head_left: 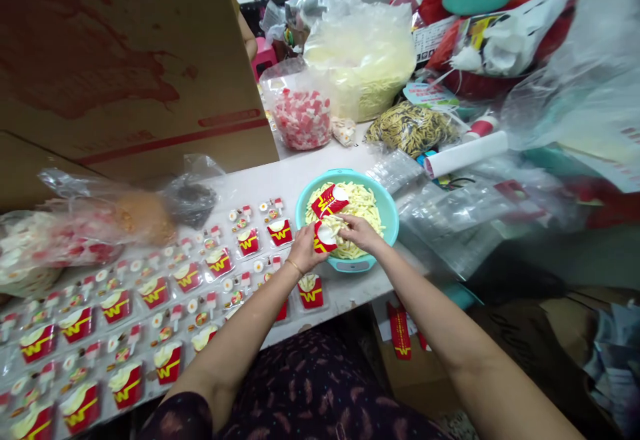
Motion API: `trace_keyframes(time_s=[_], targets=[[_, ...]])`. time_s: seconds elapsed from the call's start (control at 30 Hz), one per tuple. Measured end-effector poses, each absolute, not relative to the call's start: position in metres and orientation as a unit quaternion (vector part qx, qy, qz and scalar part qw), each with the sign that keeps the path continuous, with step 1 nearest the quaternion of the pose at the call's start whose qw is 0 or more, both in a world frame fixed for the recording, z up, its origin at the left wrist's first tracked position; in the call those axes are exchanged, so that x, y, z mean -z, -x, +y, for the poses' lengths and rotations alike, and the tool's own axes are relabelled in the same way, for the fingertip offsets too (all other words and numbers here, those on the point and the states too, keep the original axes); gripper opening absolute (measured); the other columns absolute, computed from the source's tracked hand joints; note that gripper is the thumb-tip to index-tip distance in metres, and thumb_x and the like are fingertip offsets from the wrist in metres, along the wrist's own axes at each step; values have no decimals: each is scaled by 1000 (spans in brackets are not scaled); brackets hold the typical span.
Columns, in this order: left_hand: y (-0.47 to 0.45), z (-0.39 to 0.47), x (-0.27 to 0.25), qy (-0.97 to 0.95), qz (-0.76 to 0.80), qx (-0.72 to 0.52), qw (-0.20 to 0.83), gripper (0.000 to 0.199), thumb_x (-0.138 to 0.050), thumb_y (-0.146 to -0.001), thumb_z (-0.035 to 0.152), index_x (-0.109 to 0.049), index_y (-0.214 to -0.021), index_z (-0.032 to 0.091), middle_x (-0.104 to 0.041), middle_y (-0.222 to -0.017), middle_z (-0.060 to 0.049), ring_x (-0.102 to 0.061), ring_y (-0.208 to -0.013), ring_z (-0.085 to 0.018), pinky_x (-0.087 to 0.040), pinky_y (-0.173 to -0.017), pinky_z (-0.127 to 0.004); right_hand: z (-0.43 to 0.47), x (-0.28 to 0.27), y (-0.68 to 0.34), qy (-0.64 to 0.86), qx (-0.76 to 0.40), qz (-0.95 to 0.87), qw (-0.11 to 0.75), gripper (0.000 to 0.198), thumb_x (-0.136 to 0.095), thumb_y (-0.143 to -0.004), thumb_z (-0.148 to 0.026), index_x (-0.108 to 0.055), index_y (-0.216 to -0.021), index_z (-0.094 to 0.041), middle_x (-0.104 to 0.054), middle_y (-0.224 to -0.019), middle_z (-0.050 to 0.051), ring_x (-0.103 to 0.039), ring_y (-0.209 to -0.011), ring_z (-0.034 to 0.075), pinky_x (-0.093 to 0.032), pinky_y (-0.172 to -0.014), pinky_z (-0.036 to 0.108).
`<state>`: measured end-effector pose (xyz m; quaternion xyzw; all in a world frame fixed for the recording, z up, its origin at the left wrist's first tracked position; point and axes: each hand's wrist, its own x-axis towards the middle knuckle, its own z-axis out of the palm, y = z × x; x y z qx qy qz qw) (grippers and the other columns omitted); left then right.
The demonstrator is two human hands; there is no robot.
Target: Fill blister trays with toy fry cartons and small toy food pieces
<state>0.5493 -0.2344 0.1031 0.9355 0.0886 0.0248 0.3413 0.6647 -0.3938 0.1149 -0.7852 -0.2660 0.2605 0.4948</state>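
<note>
My left hand [306, 251] is closed round a small red fry carton [325, 239] with a yellow W, held over the near left side of a turquoise basin [391, 210]. Pale yellow toy fries [367, 203] fill the basin. At the carton's mouth, the fingers of my right hand [361, 232] are pinched together on some of the fries. A second red carton [327, 200] lies on the fries at the back left of the basin. To the left, rows of clear trays each hold a filled red carton [279, 231] and small toy pieces.
A large cardboard box [150, 60] stands at the back left. Behind the basin are a bag of pink and white pieces [303, 117], a big bag of pale fries [367, 60] and a bag of dark yellow strips [413, 127]. Plastic packaging [465, 213] lies right.
</note>
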Motion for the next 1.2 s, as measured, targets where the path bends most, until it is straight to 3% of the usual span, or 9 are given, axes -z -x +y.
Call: trace_keyframes(time_s=[0.13, 0.27, 0.37, 0.57, 0.67, 0.77, 0.83, 1.0, 1.2], targets=[[-557, -245, -102, -932, 119, -32, 341, 73, -69, -53, 25, -36, -117, 13, -49, -101, -9, -47, -98, -26, -40, -86, -41, -376, -123, -648, 843, -192, -298, 404, 44, -59, -69, -23, -56, -112, -14, -57, -116, 11, -52, -106, 21, -38, -93, 36], [-557, -248, -102, -931, 128, -39, 340, 70, -68, -54, 23, -37, -115, 11, -49, -100, -10, -47, -98, -26, -38, -87, -41, -369, -126, -640, 881, -187, -312, 303, 38, -53, -73, -15, -55, -111, -17, -61, -107, 10, -56, -100, 22, -41, -88, 35], [-556, -247, -102, -923, 147, -33, 353, 74, -70, -52, 27, -37, -116, 10, -49, -101, -11, -46, -98, -27, -37, -89, -41, -370, -129, -645, 876, -218, -324, 284, 42, -57, -72, -19, -51, -113, -17, -63, -100, 10, -59, -91, 21, -45, -78, 33], [-556, -250, -95, -906, 149, -40, 395, 76, -71, -50, 28, -37, -116, 14, -49, -104, -10, -46, -101, -28, -37, -89, -42, -361, -127, -652, 848, -205, -424, 245, 14, -51, -74, -22, -63, -79, -16, -65, -83, 8, -59, -78, 19, -44, -71, 29], [-554, -251, -91, -898, 144, -54, 411, 72, -70, -52, 27, -38, -115, 13, -50, -104, -11, -46, -102, -27, -37, -90, -41, -357, -129, -648, 825, -230, -449, 255, 17, -48, -75, -22, -65, -78, -17, -66, -80, 6, -60, -75, 18, -45, -68, 27], [-550, -245, -89, -886, 146, -69, 435, 73, -70, -52, 29, -38, -116, 15, -50, -104, -9, -47, -101, -27, -38, -90, -41, -361, -133, -650, 805, -221, -454, 312, 28, -54, -73, -25, -63, -98, -16, -64, -100, 8, -59, -88, 19, -46, -73, 28], [-547, -240, -88, -878, 148, -80, 448, 75, -71, -51, 30, -38, -117, 15, -50, -104, -9, -48, -101, -26, -38, -90, -41, -366, -135, -653, 811, -212, -437, 328, 33, -57, -70, -23, -62, -102, -16, -64, -101, 8, -59, -86, 19, -46, -73, 28], [-549, -244, -84, -874, 138, -98, 455, 75, -69, -51, 27, -37, -117, 14, -49, -108, -11, -47, -104, -28, -37, -91, -42, -363, -133, -652, 842, -227, -383, 306, 13, -58, -68, -18, -69, -77, -19, -68, -78, 3, -60, -73, 16, -45, -69, 26], [-548, -258, -83, -879, 125, -85, 451, 70, -67, -54, 25, -38, -116, 16, -49, -109, -10, -47, -105, -27, -37, -92, -43, -360, -132, -643, 790, -316, -424, 310, 16, -52, -70, -16, -67, -64, -18, -65, -62, -2, -56, -63, 13, -44, -64, 24]])
